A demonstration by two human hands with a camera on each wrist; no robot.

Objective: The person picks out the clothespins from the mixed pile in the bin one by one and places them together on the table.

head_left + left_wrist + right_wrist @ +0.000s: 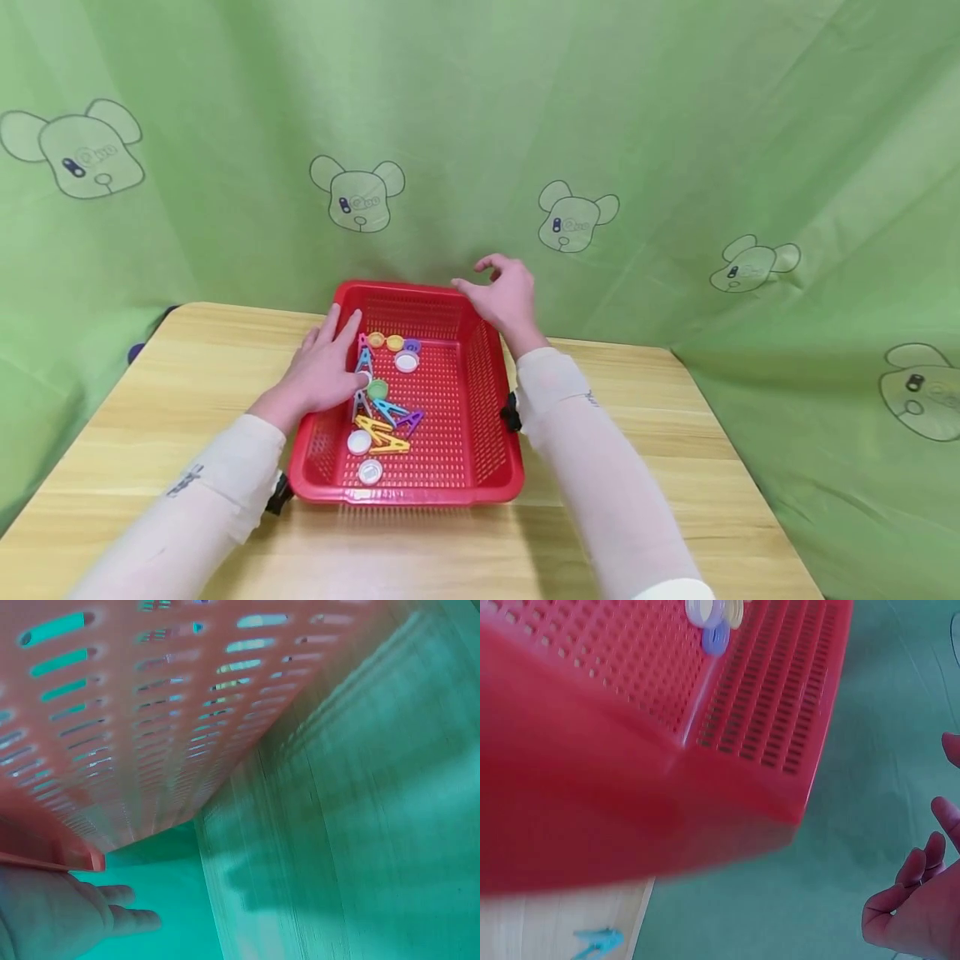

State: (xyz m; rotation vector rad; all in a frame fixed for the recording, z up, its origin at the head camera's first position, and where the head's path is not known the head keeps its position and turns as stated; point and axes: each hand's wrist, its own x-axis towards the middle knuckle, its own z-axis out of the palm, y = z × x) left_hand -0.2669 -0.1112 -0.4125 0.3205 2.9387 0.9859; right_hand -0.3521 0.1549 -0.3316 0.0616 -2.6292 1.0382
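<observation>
A red plastic basket [442, 496] stands on the table, with clothespins and round caps gathered in its left half. Among them are yellow clothespins [386, 439], a purple clothespin [410, 422], blue ones [387, 409], a green cap [377, 389] and white caps [359, 442]. My left hand [324, 369] lies over the basket's left rim, fingers extended and thumb reaching inside. Above the far right corner, my right hand [504, 296] holds nothing, with its thumb and fingers apart. In the right wrist view, the same hand [922, 911] appears beyond the rim with fingers loosely bent.
A teal clothespin [598, 941] lies on the wooden table outside the basket. Behind and to the right of the table [637, 433] hangs a green curtain [465, 100] printed with mouse-like faces.
</observation>
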